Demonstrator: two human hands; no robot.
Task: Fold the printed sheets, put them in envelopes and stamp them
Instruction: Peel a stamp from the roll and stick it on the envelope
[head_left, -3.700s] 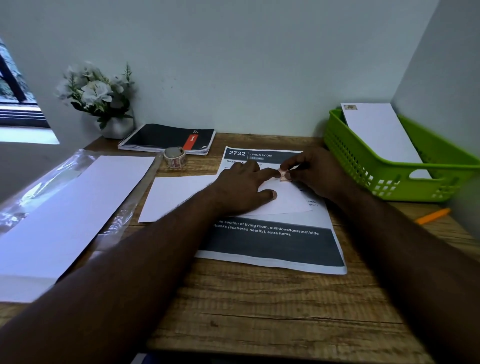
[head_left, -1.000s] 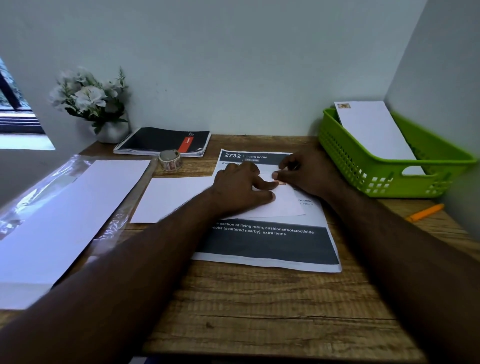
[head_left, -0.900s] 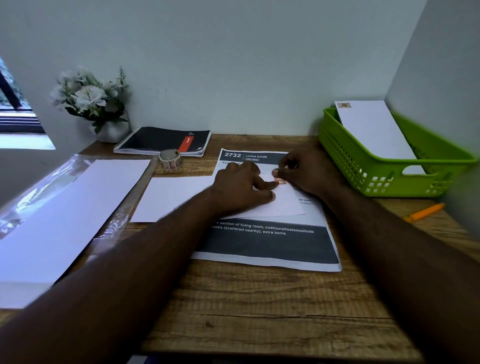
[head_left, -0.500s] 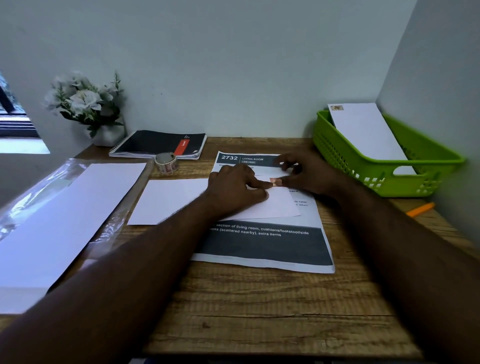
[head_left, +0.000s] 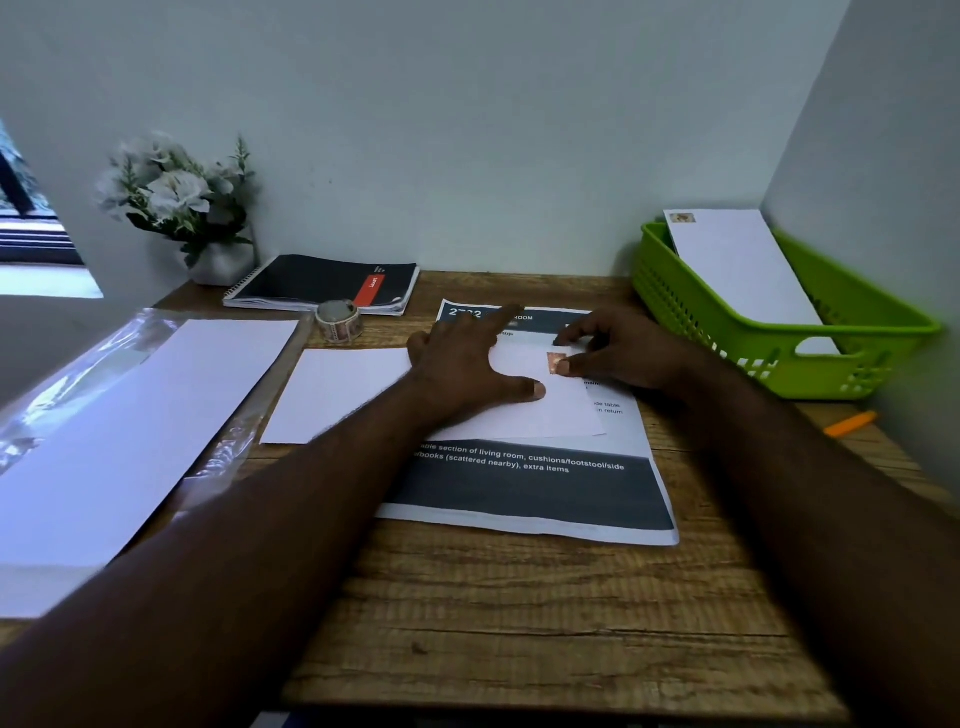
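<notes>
Wooden desk (head_left: 519, 613) fills the view, set against a pale wall. Places below are given relative to the printed sheet (head_left: 530, 488), which lies flat at desk centre.

Left of the sheet: a stack of blank white paper (head_left: 130, 431) on clear plastic wrap. Right of it, well apart: a green basket (head_left: 737, 338) holding one stamped envelope (head_left: 743, 265), leaning lengthwise. Beyond the sheet's far-left corner: a black spiral notebook (head_left: 322, 283), with a pot of white flowers (head_left: 182, 202) further left at the wall.

White envelope (head_left: 353, 389) lies across the sheet's upper half, its left part overhanging onto the desk.

Your left hand (head_left: 467, 364) rests on the envelope, fingers spread and lifting, thumb flat on the paper. Your right hand (head_left: 618, 353) is at the envelope's right end, fingers loosely curled, thumb tip pressing the stamp (head_left: 555, 359) down near the top right corner.

Stamp roll (head_left: 338, 321) stands just beyond the envelope's left end. Orange pen (head_left: 849, 423) lies right of the sheet, near the basket.
</notes>
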